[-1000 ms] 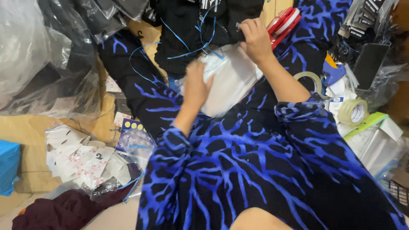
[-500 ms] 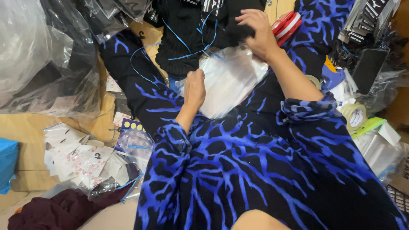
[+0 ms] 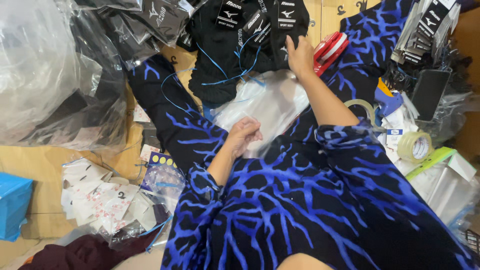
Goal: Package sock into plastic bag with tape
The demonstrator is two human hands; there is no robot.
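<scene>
- Since the clear plastic bag [image 3: 267, 107] lies flat across the lap at frame centre, it is kept steady w/ the left hand [image 3: 243, 136], which is laid on its lower-left edge; the bag seems pinned there so it stays put.
- Left grip: fingers curled loosely, pressed down on the bag; whether the edge is pinched can't be told.
- Right hand [image 3: 300, 56] is stretched to the upper centre, onto the pile of black socks [image 3: 235, 45] w/ card labels, just above the bag; prob. a pair is being picked from the stack kept within arm's reach.
- Right grip: fingers bent over the sock edge, seemingly closed on fabric, though the fingertips are hidden.
- Pose: left forearm bent short, wrist low; right arm extended long, forearm crossing over the bag.
- Nearby, right side of frame: red tape dispenser [image 3: 328, 50] just beside the right hand, clear tape rolls [image 3: 415, 146], blue cutter [image 3: 387, 97].
- Left of frame: big clear sacks [image 3: 55, 75], loose paper tags [image 3: 100, 195] on the floor.
</scene>
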